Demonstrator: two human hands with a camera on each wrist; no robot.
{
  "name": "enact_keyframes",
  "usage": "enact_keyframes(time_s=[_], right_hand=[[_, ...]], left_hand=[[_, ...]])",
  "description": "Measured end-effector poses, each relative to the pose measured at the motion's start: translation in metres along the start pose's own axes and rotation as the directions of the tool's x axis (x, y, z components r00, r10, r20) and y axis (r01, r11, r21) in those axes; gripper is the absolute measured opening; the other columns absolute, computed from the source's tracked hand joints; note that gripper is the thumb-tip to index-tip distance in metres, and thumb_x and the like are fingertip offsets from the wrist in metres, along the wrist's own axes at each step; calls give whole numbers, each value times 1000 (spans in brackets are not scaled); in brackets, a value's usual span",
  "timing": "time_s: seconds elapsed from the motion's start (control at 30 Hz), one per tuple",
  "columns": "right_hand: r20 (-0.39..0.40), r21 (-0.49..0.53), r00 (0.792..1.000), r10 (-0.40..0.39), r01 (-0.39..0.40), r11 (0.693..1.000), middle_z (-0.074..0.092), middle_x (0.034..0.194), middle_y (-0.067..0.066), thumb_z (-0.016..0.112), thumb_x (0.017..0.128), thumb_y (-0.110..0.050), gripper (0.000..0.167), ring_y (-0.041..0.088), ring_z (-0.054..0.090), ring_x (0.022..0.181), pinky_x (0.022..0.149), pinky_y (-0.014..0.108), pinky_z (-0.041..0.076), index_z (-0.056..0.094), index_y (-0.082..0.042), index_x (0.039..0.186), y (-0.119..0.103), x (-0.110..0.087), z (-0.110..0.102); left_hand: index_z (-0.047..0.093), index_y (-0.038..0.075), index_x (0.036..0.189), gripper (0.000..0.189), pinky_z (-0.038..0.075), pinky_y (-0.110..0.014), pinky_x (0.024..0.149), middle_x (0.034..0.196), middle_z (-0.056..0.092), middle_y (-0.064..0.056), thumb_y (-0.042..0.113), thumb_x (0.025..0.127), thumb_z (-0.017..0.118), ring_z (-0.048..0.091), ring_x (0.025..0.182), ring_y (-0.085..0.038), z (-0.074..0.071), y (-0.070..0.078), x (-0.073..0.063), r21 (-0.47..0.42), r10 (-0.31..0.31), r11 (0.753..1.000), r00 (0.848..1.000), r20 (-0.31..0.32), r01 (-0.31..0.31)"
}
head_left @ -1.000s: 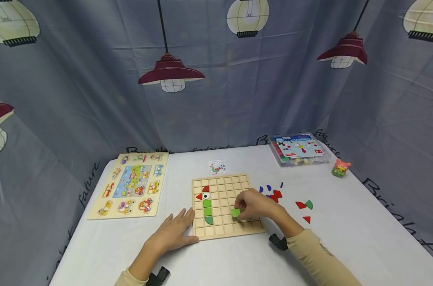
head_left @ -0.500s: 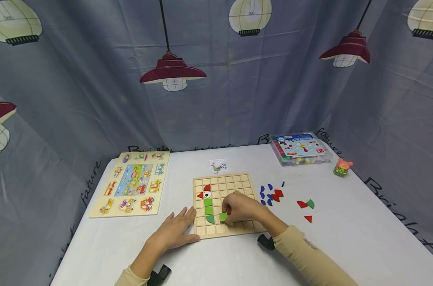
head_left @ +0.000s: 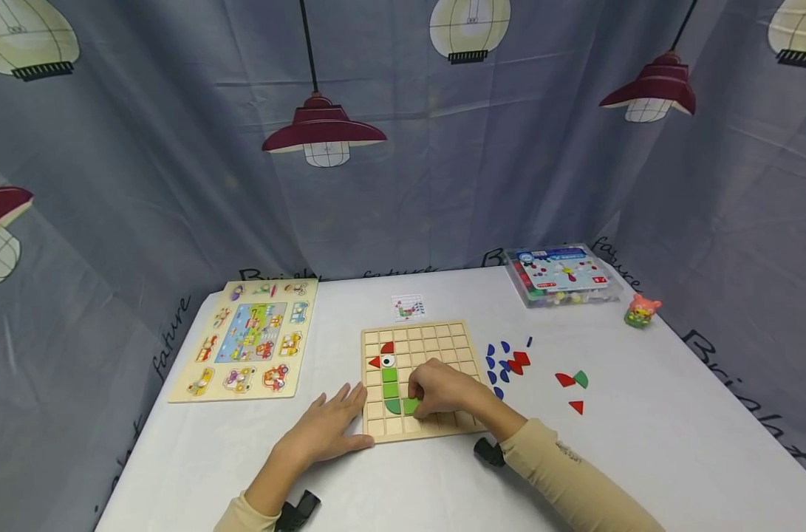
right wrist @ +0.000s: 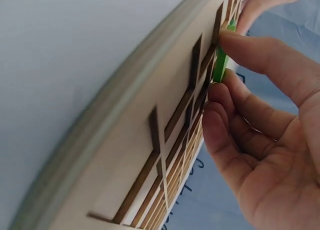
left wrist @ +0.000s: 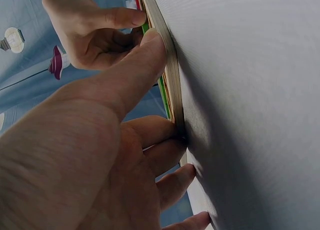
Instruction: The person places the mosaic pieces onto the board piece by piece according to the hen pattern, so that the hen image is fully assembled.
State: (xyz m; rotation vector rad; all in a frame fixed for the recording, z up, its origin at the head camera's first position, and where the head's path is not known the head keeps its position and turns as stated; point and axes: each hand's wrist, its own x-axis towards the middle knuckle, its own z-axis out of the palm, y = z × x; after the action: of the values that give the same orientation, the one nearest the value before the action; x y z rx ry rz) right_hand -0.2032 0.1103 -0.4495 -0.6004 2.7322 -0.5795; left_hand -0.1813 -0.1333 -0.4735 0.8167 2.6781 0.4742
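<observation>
In the head view, a green square (head_left: 410,406) was pinched by the right hand (head_left: 439,386) on the gridded board (head_left: 436,346), beside a green quarter-circle (head_left: 392,406); the left hand (head_left: 326,428) was spread at the board's left side. From the left wrist, the board was touched by thumb and fingers; from the right, the square was gripped.

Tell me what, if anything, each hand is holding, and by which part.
The right hand pinches a green block by its edges. The left hand holds nothing; it rests against the board.
</observation>
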Motion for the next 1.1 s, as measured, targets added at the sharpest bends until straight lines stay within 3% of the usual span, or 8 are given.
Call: enact_keyframes(time_s=[1.1], right_hand=[[4,16,1000,30,-30,999,61,69,-7,88,66,-13,22,6,50,64,58,19,45,72,-12,79,-1,2,1]], left_hand=[[37,4,149,86,24,-61,117,157,36,-11,53,85,66,29,147,-35,0,-1,1,13,2,1000,1000,2,-2]])
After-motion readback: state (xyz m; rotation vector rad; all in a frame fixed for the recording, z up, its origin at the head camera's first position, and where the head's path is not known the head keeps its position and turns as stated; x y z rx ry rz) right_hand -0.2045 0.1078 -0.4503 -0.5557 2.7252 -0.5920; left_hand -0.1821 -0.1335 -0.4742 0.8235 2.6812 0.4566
